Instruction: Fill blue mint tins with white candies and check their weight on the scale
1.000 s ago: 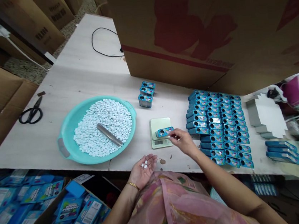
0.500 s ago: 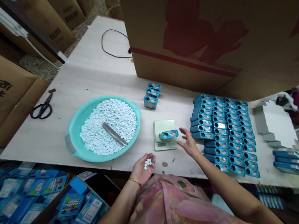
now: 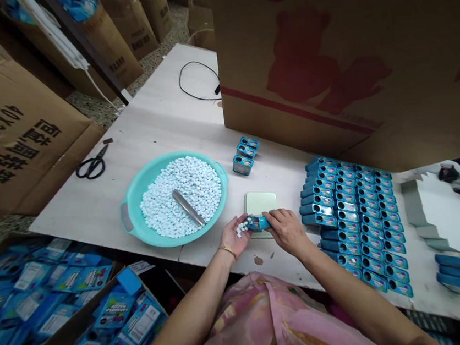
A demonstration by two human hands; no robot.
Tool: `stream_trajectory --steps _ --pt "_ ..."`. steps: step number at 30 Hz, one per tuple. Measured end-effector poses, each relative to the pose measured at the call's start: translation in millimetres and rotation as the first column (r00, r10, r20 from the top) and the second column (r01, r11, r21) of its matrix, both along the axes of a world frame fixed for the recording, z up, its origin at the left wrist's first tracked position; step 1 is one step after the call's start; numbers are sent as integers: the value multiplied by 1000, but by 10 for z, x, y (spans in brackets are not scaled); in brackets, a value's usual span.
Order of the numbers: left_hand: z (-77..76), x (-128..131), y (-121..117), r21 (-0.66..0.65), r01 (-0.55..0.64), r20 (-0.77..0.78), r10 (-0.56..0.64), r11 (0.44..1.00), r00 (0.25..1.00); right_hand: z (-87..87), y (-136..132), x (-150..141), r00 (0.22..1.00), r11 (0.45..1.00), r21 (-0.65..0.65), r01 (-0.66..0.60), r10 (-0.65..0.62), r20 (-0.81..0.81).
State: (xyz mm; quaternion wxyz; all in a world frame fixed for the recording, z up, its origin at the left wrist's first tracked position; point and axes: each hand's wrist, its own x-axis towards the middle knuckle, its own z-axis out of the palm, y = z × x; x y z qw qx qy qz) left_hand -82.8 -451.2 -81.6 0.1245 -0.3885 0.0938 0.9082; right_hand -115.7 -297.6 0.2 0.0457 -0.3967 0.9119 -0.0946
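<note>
My right hand [image 3: 291, 231] grips a small blue tin [image 3: 259, 223] just above the near part of the pale kitchen scale [image 3: 260, 201]. The tin is tilted, its left end over my left palm. My left hand [image 3: 232, 240] is palm up and cupped, with several white candies [image 3: 241, 228] lying in it beside the tin's end. To the left stands a turquoise basin [image 3: 134, 222] full of white candies [image 3: 184, 172]. A metal scoop [image 3: 188, 207] rests on them. Behind the scale are three more blue tins [image 3: 243, 164].
Rows of blue tins [image 3: 349, 214] stand on the right of the table [image 3: 159, 131]. A large cardboard box [image 3: 304, 64] rises behind them. Black scissors [image 3: 93, 165] lie at the left. Boxes of blue packages [image 3: 123, 328] sit below the table's front edge. Further right is a white stepped card stack [image 3: 442, 209].
My right hand has lifted the tin off the scale and tilted it towards my left hand. My left hand has moved up and right to meet it, with candies in the palm. The view has shifted.
</note>
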Motion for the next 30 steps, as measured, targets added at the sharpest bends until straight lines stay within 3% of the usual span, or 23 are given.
stream_trajectory --steps 7,10,14,18,24,27,30 --pt "-9 -22 14 -1 35 8 -35 999 999 -19 54 35 999 1000 -11 12 -13 -46" --pt "-4 -22 -15 -16 13 15 -13 1000 1000 -95 83 55 996 994 -74 85 -87 -19" --pt "7 -30 -64 -33 52 37 -51 998 998 -156 102 76 993 979 -179 101 -87 80" --pt "17 -33 -106 -38 44 53 -42 998 998 -173 101 59 960 912 -325 250 -188 209" --pt "12 -26 -122 -25 75 66 -73 997 995 -90 -23 107 994 972 -211 101 -92 51" --pt "-3 -25 -116 -17 50 56 -49 999 997 -93 -39 108 993 978 -174 119 -118 18" --pt "-6 -34 -113 -11 52 48 -52 999 997 -165 33 73 986 962 -221 160 -146 79"
